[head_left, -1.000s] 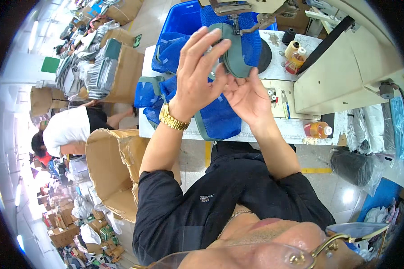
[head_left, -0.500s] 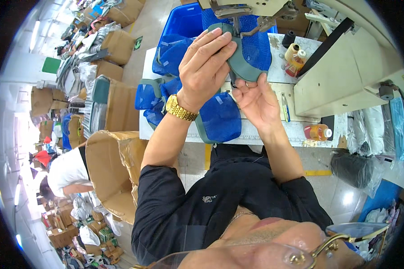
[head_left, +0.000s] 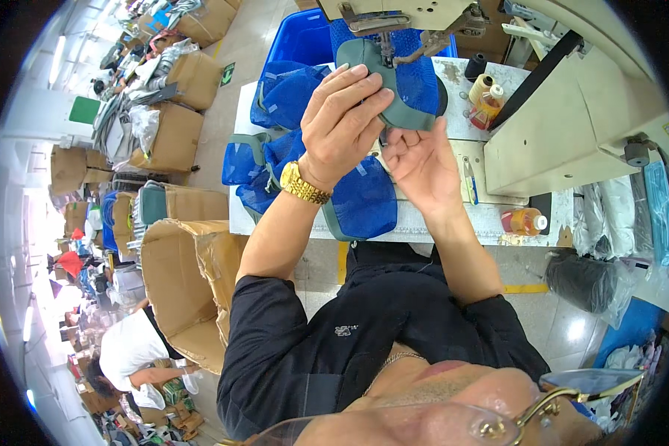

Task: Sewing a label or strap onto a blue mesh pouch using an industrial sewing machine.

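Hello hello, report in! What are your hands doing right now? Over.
Left hand gripping grey-green padded piece under sewing machine. Right hand open, fingertips at its lower edge. Blue mesh pieces piled beneath. Over.

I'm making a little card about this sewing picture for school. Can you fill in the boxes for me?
Place: sewing table in a busy workshop
Left hand: pressing a grey-green and blue mesh piece under the sewing machine
Right hand: open, touching the piece from below
Wrist: gold watch
Nearby: thread cones, pile of blue mesh pieces, cardboard boxes
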Available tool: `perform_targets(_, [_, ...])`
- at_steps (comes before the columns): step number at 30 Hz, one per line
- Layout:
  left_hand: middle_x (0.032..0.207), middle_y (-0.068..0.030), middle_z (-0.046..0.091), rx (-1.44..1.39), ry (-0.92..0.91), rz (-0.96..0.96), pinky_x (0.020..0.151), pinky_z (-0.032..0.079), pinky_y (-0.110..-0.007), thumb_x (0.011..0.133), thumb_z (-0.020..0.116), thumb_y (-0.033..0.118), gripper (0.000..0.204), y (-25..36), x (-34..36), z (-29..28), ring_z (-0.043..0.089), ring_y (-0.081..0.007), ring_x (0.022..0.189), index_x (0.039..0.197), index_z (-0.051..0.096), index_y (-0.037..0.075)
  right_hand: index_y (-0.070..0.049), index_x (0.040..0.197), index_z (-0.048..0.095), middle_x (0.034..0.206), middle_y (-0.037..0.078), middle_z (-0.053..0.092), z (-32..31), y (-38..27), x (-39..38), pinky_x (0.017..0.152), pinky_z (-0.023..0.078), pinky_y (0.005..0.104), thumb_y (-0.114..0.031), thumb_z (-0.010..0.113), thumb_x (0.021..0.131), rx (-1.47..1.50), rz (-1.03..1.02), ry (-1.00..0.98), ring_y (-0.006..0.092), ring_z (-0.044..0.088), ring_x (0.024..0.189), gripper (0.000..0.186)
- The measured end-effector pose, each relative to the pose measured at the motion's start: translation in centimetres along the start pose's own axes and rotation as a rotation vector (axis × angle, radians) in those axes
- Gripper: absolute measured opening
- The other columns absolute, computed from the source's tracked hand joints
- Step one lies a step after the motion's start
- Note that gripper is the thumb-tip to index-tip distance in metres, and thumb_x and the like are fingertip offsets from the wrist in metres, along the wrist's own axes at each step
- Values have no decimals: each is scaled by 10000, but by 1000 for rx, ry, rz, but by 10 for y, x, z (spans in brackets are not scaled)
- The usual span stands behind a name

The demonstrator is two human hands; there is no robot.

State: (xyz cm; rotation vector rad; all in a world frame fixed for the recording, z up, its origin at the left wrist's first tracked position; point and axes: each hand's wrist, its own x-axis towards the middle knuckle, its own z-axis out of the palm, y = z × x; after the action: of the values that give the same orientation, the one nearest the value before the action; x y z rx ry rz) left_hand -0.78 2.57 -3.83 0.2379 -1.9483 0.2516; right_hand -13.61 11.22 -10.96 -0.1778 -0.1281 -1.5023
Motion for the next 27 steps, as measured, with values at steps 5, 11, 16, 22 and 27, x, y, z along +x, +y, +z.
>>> perform_targets(5, [1084,-107,699,0,-2,-4,954,531,-433,700,706,-54,289,-1,3,3,650,-293,1085,971,734,45,-75,1125,642,1086,75,693,-8,-8,12,869,486,336,-376,539,998,134,-30,64,193,628,997,342])
perform_targets(11, [1101,-118,699,-21,18,-22,937,537,-416,719,694,-62,256,-8,4,6,656,-299,1084,957,732,24,-77,1126,641,1055,68,704,-11,-2,12,856,485,342,-339,532,1007,188,-2,-52,178,638,965,307])
perform_targets(16, [1068,-92,695,-18,36,-74,939,539,-423,690,733,-25,284,-3,6,4,661,-288,1054,963,743,54,-86,1146,634,1083,65,703,-8,0,6,870,483,348,-327,516,1016,152,11,-49,183,644,978,299])
perform_targets(22, [1096,-95,684,9,24,-41,938,534,-411,682,759,-27,302,0,0,7,648,-295,1068,974,735,48,-65,1147,629,1068,68,699,-11,-1,4,863,496,342,-376,535,999,178,22,39,192,642,969,358])
perform_targets(27, [1061,-78,692,-4,41,-44,931,541,-396,693,752,8,284,-1,4,8,651,-277,1065,972,752,61,-73,1139,633,1071,81,688,-29,-18,23,770,500,298,-420,580,963,244,9,21,188,624,937,393])
